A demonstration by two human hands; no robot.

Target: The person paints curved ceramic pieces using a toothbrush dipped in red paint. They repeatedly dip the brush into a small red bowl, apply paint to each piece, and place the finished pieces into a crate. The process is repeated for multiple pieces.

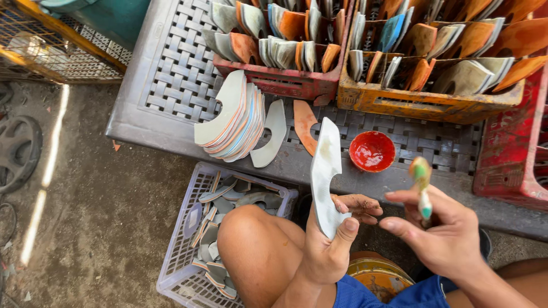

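Observation:
My left hand [331,239] grips the lower end of a pale, curved flat piece [325,171] and holds it upright over my knee. Beside it, my right hand [439,228] pinches a small brush [422,185] with a green and orange stained tip, raised near the piece. Just beyond the brush, a small red bowl [372,151] of red paste sits on the grey woven-pattern table [171,68]. A leaning stack of similar curved pieces [234,120] rests on the table to the left, with two loose ones [274,137] next to it.
A red crate [285,82] and an orange crate [411,100] hold several upright curved pieces at the back. A white basket [177,251] on the ground holds more pieces. Another red crate [508,154] stands right. A yellow tin [379,276] sits between my legs.

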